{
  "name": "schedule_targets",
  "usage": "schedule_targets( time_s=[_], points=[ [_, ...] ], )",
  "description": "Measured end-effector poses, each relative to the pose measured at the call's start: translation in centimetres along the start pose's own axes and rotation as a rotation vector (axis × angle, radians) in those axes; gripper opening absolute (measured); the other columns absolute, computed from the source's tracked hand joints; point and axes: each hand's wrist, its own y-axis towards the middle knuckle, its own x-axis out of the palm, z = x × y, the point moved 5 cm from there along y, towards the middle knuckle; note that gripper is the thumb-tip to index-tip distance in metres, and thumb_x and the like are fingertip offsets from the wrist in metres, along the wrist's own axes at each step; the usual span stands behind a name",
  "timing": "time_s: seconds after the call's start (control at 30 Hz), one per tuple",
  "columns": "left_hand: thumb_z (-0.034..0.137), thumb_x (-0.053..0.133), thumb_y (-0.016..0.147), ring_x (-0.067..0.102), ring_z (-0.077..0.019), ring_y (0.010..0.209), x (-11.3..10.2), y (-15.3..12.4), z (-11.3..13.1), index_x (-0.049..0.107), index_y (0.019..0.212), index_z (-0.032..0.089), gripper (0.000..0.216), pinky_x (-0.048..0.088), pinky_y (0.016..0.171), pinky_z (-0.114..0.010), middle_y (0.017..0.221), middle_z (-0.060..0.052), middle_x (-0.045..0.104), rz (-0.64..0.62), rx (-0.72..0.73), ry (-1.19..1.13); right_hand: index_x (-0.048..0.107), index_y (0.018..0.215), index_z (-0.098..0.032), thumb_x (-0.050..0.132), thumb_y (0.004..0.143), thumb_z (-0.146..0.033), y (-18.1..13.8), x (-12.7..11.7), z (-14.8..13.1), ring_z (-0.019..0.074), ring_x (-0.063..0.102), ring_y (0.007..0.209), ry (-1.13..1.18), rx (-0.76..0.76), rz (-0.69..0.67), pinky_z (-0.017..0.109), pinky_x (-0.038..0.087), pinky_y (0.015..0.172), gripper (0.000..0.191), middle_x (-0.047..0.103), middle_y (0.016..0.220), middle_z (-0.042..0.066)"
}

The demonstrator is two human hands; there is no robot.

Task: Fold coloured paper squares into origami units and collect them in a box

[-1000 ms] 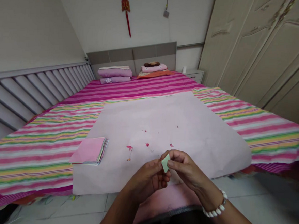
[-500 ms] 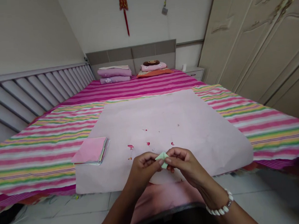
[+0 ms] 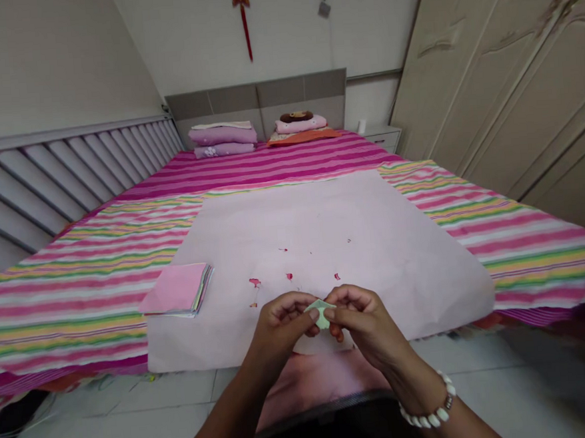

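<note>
A small piece of folded light green paper is pinched between both hands over the near edge of a large pale sheet. My left hand grips its left side, thumb on the near face and fingers curled behind. On the right side, my right hand holds it the same way; a white bead bracelet circles that wrist. Some fingertips are hidden behind the paper. To the left lies a stack of coloured paper with a pink sheet on top.
Several small red and pink scraps dot the pale sheet beyond my hands. The sheet lies on a bed with a striped cover. Folded bedding rests by the headboard. A wardrobe stands right, a slatted rail left.
The green paper has gone from a pointed diamond outline to a flatter-topped, rounder one as both hands work it. The camera view has tipped slightly down.
</note>
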Motion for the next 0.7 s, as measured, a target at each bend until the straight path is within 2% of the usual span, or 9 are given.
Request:
schedule_targets(
  time_s=[0.23,0.33,0.47,0.63,0.7],
  points=[
    [0.018,0.066,0.075,0.059,-0.0101,0.062,-0.2,-0.1,-0.1,0.072,0.075,0.018,0.006,0.046,0.062,-0.022,0.066,0.001,0.066,-0.026,0.080,0.042,0.067,0.064,-0.017,0.073,0.060,-0.016,-0.3,0.3,-0.2,0.0099,0.055,0.040,0.064,0.010,0.035,0.019,0.042,0.041,0.007,0.064,0.046,-0.001],
    [0.016,0.062,0.078,0.060,-0.0113,0.068,-0.1,-0.2,0.2,0.071,0.075,0.018,0.010,0.046,0.067,-0.023,0.072,0.000,0.066,-0.068,0.112,0.076,0.068,0.068,-0.017,0.071,0.063,-0.016,-0.4,0.2,-0.3,0.0100,0.056,0.041,0.023,-0.042,0.040,0.020,0.044,0.043,0.006,0.064,0.046,-0.001],
    [0.020,0.065,0.078,0.059,-0.0134,0.073,0.1,-0.4,0.7,0.069,0.075,0.017,0.005,0.045,0.068,-0.025,0.075,-0.002,0.065,-0.087,0.147,0.133,0.068,0.076,-0.017,0.071,0.069,-0.018,-0.7,0.1,-0.6,0.0090,0.057,0.045,-0.073,-0.130,0.001,0.020,0.045,0.049,0.007,0.067,0.052,-0.001],
    [0.012,0.064,0.078,0.060,-0.0153,0.076,0.3,-0.8,2.0,0.067,0.072,0.016,0.007,0.046,0.071,-0.027,0.076,-0.003,0.064,-0.068,0.359,0.310,0.068,0.091,-0.018,0.068,0.078,-0.027,-1.1,0.3,-1.0,0.0113,0.060,0.057,-0.040,-0.155,-0.103,0.024,0.048,0.059,0.015,0.068,0.061,0.000],
    [0.009,0.062,0.078,0.060,-0.0152,0.075,0.7,-1.0,2.5,0.065,0.072,0.016,0.009,0.046,0.070,-0.028,0.074,-0.004,0.064,-0.090,0.433,0.386,0.068,0.089,-0.018,0.070,0.077,-0.028,-1.1,0.4,-1.0,0.0115,0.060,0.056,-0.046,-0.124,-0.107,0.024,0.048,0.058,0.016,0.067,0.060,-0.001]
  ],
)
